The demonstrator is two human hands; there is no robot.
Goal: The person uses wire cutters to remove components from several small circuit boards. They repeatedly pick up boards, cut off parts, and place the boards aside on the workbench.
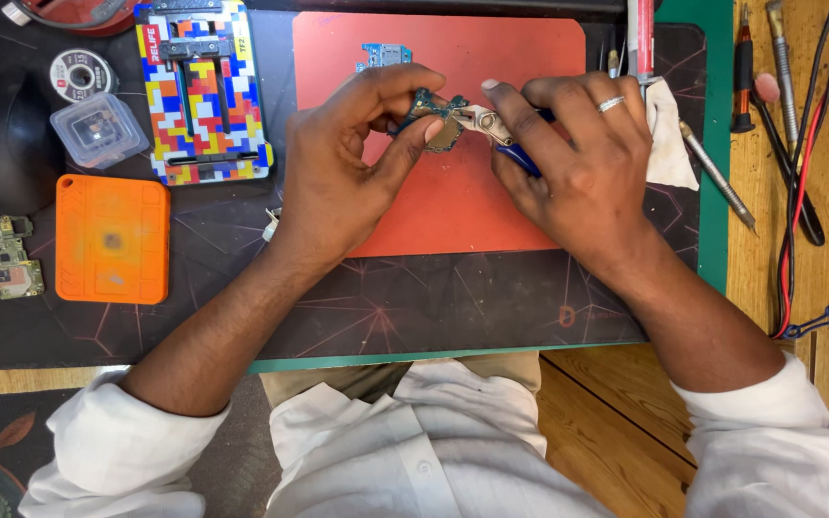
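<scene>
Two hands engaged | circuit board (431, 117) pinched by left hand (343, 173) | pliers (491, 127) clasped in right hand (578, 163) — board judged light, stiff, fragile — best held by edges

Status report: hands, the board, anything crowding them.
Left hand pinches small circuit board. Right hand grips pliers, tips on the board. Both over red mat. Second small board lies just behind.

A mat (530, 58) lies centre, clamp fixture (205, 91) to its left, screwdrivers (779, 67) to its right.
</scene>
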